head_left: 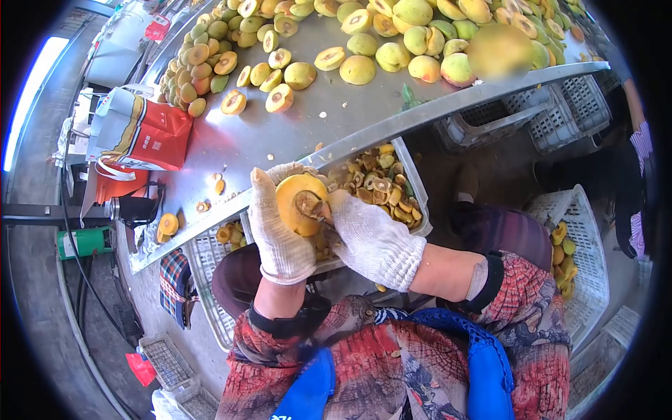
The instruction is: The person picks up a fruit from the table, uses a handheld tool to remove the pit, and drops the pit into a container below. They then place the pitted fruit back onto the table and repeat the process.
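My left hand (283,234), in a white knitted glove, holds a yellow peach half (292,192) with its cut face turned up. A brown pit area shows in the middle of the fruit. My right hand (374,241), gloved too, is closed with its fingertips at the pit area. A small dark tool (324,212) seems to poke from its grip into the flesh; its exact kind is mostly hidden. Under my hands stands a crate (414,164) of brown and yellow peach scraps (381,185). Whole and halved peaches (357,70) lie on the metal table (280,133) ahead.
A red and white bag (150,133) stands at the table's left. The raised table edge (448,115) runs just beyond my hands. White crates (591,259) stand at right, one holding yellow pieces. Another person's striped sleeve (640,147) shows at far right.
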A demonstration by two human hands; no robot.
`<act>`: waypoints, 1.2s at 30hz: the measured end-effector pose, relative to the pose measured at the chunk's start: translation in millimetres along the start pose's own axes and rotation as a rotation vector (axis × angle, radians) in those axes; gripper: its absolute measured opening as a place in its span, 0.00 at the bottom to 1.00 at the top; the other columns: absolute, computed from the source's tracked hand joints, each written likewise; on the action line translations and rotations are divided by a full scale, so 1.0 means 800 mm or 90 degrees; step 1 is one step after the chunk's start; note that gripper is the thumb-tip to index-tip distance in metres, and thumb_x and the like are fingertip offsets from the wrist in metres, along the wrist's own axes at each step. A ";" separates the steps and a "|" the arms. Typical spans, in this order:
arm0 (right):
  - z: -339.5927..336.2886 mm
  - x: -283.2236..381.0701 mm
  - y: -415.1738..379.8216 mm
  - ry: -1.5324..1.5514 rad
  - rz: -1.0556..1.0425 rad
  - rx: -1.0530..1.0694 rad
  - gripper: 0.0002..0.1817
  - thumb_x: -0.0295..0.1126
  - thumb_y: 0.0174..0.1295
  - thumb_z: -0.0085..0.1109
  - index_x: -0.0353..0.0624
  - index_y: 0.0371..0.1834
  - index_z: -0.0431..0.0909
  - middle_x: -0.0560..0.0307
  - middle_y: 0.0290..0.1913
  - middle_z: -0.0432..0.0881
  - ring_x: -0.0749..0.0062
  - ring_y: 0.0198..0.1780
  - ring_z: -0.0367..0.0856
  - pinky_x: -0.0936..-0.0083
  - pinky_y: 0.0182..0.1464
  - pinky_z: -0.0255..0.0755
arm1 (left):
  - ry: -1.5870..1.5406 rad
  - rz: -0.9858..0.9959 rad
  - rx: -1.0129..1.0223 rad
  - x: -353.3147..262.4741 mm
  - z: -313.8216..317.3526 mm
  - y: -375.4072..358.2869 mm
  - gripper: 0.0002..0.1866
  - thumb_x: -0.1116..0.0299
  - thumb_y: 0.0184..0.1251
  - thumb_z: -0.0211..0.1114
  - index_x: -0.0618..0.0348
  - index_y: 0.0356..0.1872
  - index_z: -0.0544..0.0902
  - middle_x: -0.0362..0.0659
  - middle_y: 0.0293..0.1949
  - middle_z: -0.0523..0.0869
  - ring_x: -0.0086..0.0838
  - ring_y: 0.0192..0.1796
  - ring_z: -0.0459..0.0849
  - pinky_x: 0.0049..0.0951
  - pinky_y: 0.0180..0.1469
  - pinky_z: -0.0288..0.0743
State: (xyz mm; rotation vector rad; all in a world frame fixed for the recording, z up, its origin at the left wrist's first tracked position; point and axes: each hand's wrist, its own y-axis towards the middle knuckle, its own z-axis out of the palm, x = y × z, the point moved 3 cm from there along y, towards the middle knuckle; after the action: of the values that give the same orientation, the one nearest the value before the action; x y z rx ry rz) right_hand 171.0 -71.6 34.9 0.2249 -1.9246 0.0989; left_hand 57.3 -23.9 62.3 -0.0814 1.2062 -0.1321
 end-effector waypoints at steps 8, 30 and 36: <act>0.003 -0.003 0.000 -0.155 -0.087 -0.022 0.23 0.32 0.55 0.59 0.39 0.54 0.69 0.38 0.45 0.76 0.43 0.44 0.79 0.56 0.45 0.76 | -0.079 0.004 -0.002 0.009 -0.007 -0.007 0.28 0.42 0.71 0.50 0.63 0.42 0.78 0.49 0.37 0.83 0.34 0.40 0.82 0.33 0.46 0.78; 0.023 0.000 -0.032 0.078 -0.015 0.064 0.16 0.32 0.61 0.54 0.37 0.50 0.69 0.35 0.40 0.78 0.40 0.43 0.79 0.54 0.40 0.75 | 0.289 0.160 0.082 -0.005 -0.010 -0.038 0.29 0.47 0.74 0.48 0.69 0.42 0.80 0.47 0.40 0.83 0.29 0.44 0.80 0.30 0.51 0.72; 0.026 -0.004 -0.030 0.080 0.062 0.150 0.25 0.36 0.58 0.59 0.36 0.55 0.66 0.34 0.46 0.75 0.36 0.44 0.78 0.56 0.45 0.76 | 0.360 0.114 0.145 -0.004 -0.008 -0.032 0.33 0.41 0.72 0.44 0.68 0.42 0.78 0.51 0.39 0.83 0.33 0.41 0.82 0.31 0.48 0.75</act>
State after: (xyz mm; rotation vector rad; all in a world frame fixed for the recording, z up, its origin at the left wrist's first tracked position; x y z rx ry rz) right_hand 158.1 -98.4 23.3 0.2759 -1.7961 0.3976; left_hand 49.0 -48.7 66.7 0.2809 1.7450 -0.1382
